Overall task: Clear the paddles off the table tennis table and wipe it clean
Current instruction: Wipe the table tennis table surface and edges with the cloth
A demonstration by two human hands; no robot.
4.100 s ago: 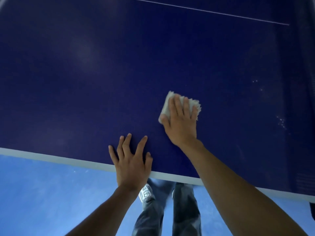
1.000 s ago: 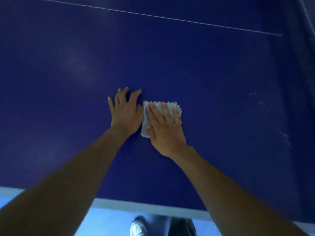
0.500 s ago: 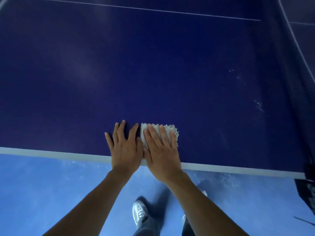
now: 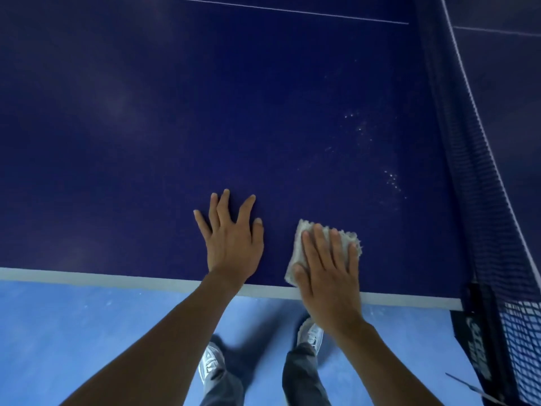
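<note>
The dark blue table tennis table (image 4: 205, 112) fills the upper part of the view, with its white edge line (image 4: 87, 275) running across below my hands. My right hand (image 4: 328, 271) presses flat on a folded white cloth (image 4: 301, 238) at the table's near edge. My left hand (image 4: 231, 238) rests flat on the bare surface, fingers spread, a short gap left of the cloth. No paddle is in view. White specks (image 4: 392, 180) dot the surface beyond and to the right of the cloth.
The black net (image 4: 474, 177) with its white top band runs along the right side, clamped to the table by a dark post (image 4: 480, 341). Light blue floor (image 4: 73, 332) lies below the edge, where my shoes (image 4: 210, 364) stand.
My right hand has slid the cloth to the right, away from my left hand, which stays flat near the edge. The view has shifted right, showing more of the net.
</note>
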